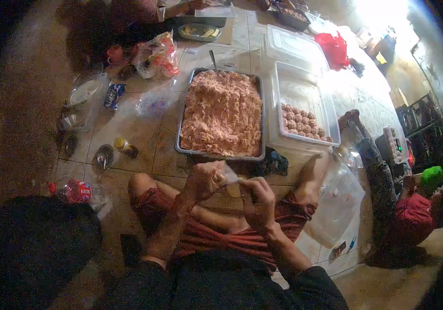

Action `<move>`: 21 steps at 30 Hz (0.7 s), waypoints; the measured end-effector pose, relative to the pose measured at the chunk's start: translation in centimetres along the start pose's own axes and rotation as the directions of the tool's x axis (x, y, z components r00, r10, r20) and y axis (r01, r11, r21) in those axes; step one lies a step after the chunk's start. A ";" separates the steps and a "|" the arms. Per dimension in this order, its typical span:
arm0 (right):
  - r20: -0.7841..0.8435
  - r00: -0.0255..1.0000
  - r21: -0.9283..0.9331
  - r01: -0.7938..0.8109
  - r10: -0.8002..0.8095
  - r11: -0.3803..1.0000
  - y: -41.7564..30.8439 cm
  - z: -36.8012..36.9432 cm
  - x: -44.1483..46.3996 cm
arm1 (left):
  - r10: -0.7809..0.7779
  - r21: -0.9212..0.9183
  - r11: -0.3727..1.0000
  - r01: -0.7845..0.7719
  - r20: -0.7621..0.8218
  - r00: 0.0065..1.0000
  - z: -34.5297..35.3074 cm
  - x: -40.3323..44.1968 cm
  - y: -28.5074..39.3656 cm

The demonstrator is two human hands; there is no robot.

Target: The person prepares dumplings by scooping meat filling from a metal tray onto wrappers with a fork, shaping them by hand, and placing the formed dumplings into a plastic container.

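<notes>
Above my lap, my left hand [207, 180] is closed around a thin, whitish, see-through sheet [228, 174], perhaps plastic film or a wrapper. My right hand [260, 199] is beside it, its fingers pinched at the sheet's right edge. Between and below the hands a small pale yellowish round thing [233, 191] shows in part; I cannot tell what it is. Just ahead of my hands lies a big tray [179, 144] filled with a pinkish minced mixture [221, 113]. A spoon handle [212, 58] sticks up from its far edge.
Right of the tray stands a clear plastic box [296, 72] with rows of meatballs; its lid [293, 44] lies behind. On the left are a bottle [76, 191], a yellow-capped jar [122, 144] and plastic bags [157, 54]. A person in red [415, 217] sits on the right.
</notes>
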State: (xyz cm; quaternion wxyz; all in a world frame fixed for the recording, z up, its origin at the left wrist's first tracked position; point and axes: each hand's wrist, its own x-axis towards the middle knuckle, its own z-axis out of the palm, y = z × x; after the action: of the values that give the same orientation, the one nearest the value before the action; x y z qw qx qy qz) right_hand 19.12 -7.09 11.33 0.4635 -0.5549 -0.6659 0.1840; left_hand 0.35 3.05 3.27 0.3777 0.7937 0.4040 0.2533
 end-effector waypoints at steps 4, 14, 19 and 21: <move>-0.175 0.964 0.181 -0.169 0.201 0.969 0.7 0.7 3.0 | -0.065 -0.192 0.979 0.075 0.057 0.996 -0.8 -1.2 -0.1; 0.261 0.944 -0.415 -0.081 0.204 0.906 6.2 -0.9 6.8 | 0.150 -0.670 0.734 -0.115 -0.006 0.989 1.0 -2.0 -2.1; 0.249 0.968 -0.100 0.039 -0.013 0.994 1.1 -2.4 3.3 | 0.021 -0.450 0.888 -0.090 -0.156 0.987 -0.2 -1.0 1.4; 0.282 0.958 -0.115 -0.017 0.049 0.993 1.3 -1.3 1.0 | 0.026 -0.414 0.906 -0.092 -0.162 0.986 0.4 -0.6 0.8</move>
State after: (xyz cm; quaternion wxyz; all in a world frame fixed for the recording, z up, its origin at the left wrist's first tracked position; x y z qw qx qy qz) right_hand 20.96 -6.13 11.35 0.3281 -0.5586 -0.7256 0.2322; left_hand 0.68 2.09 3.64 0.4996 0.6841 0.3434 0.4055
